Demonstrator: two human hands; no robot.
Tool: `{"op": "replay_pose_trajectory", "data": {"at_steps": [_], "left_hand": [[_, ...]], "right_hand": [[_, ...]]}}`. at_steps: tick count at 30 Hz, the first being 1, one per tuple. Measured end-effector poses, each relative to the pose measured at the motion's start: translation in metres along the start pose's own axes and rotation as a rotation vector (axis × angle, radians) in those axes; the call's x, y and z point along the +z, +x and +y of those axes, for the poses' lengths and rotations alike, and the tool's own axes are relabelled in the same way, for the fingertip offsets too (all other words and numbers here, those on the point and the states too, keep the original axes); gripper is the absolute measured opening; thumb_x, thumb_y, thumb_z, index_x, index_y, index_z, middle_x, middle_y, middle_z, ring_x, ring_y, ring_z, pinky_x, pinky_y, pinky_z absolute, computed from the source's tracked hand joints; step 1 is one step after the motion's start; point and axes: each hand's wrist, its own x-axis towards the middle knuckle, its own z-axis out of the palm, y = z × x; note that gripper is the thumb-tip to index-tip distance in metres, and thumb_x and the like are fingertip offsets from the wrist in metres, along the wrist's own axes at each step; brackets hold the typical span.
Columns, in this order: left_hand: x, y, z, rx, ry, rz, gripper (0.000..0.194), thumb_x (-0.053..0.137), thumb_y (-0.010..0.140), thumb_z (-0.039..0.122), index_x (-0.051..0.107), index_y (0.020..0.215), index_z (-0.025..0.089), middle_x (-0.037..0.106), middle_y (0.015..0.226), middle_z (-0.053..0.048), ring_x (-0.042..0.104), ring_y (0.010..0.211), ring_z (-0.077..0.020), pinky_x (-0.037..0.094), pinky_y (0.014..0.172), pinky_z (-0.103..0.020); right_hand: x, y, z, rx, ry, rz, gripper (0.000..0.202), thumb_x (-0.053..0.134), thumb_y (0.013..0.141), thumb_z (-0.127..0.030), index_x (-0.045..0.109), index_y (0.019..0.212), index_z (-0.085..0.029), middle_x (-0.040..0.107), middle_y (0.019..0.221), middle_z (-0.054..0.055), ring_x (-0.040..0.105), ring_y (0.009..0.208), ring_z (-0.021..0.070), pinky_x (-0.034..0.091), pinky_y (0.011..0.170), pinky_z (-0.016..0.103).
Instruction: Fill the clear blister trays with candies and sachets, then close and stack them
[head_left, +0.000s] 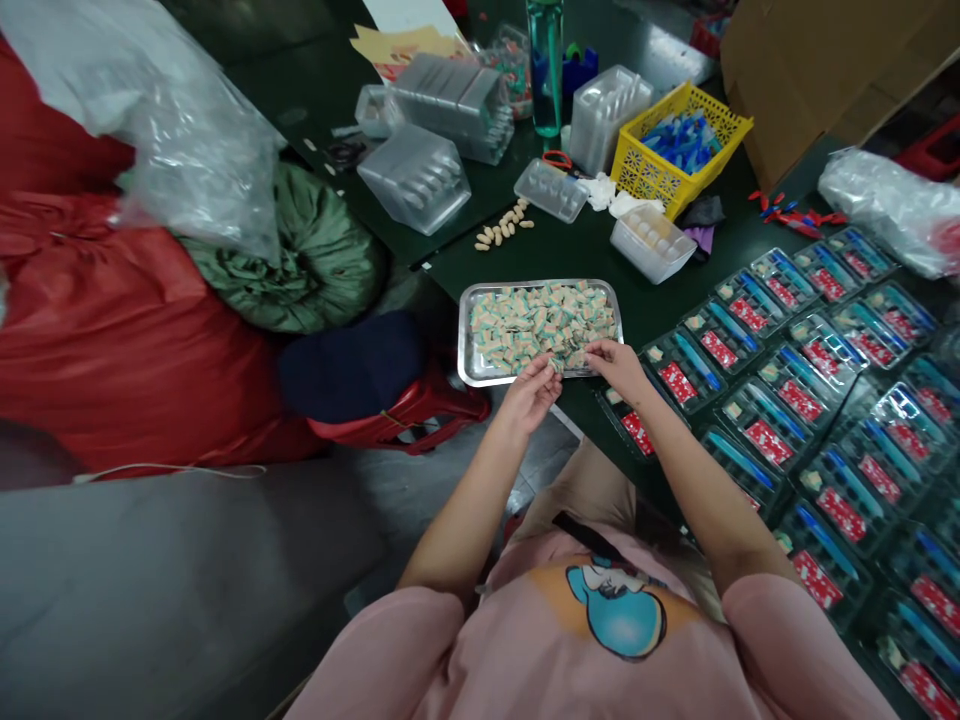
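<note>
A metal tray [465, 350] lies at the table's near edge, heaped with small beige-and-teal pieces [525, 318]. At its front rim my left hand [534, 390] has its fingers pinched on one such small piece [555, 366]. My right hand [615, 366] reaches over the tray's near right corner, fingertips closed together among the pieces. Whether it grips one is hidden. To the right of that hand, rows of clear blister trays [705, 345] hold blue pens, red-and-white dotted items and small beige pieces.
Behind the tray are peanut-shaped pieces [504, 230], stacked clear plastic trays [416, 175], a green bottle [546, 70] and a yellow basket [656, 170] of blue parts. A cardboard box [825, 70] stands at back right. Left are a red stool [405, 420] and red sacks [127, 340].
</note>
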Motion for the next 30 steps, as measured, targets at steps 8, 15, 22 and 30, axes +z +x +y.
{"op": "replay_pose_trajectory", "data": {"at_steps": [8, 15, 22, 30], "left_hand": [[0.002, -0.001, -0.009, 0.085, 0.056, 0.006, 0.033, 0.088, 0.059, 0.014, 0.069, 0.086, 0.016, 0.07, 0.075, 0.001, 0.064, 0.065, -0.0068, 0.05, 0.063, -0.016], [0.008, -0.003, -0.007, 0.117, 0.109, 0.016, 0.032, 0.088, 0.058, 0.015, 0.07, 0.084, 0.017, 0.07, 0.073, 0.001, 0.064, 0.064, -0.0069, 0.05, 0.063, -0.017], [-0.011, 0.004, 0.002, 0.266, 0.326, 0.079, 0.036, 0.09, 0.054, 0.021, 0.069, 0.084, 0.022, 0.07, 0.076, 0.004, 0.062, 0.063, -0.0067, 0.053, 0.063, -0.017], [0.034, -0.004, -0.02, 0.429, 0.407, -0.095, 0.034, 0.092, 0.051, 0.025, 0.069, 0.075, 0.027, 0.068, 0.077, 0.006, 0.062, 0.069, -0.0103, 0.057, 0.064, -0.021]], "right_hand": [[0.019, -0.021, -0.019, -0.064, 0.08, 0.0, 0.023, 0.065, 0.078, -0.037, 0.069, 0.089, -0.017, 0.071, 0.082, 0.003, 0.065, 0.077, 0.0165, 0.052, 0.077, 0.03], [0.022, -0.029, -0.021, -0.097, 0.057, 0.075, 0.017, 0.064, 0.082, -0.031, 0.071, 0.092, -0.019, 0.073, 0.09, 0.003, 0.066, 0.082, 0.0169, 0.051, 0.081, 0.031], [0.035, -0.029, -0.042, -0.154, -0.04, 0.017, 0.01, 0.062, 0.087, -0.016, 0.07, 0.085, -0.022, 0.074, 0.093, -0.003, 0.066, 0.09, 0.0138, 0.049, 0.088, 0.025], [-0.006, -0.066, -0.045, -0.242, -0.032, 0.176, 0.005, 0.068, 0.088, -0.03, 0.067, 0.091, -0.026, 0.07, 0.091, -0.01, 0.064, 0.094, 0.0117, 0.048, 0.088, 0.021]]}}
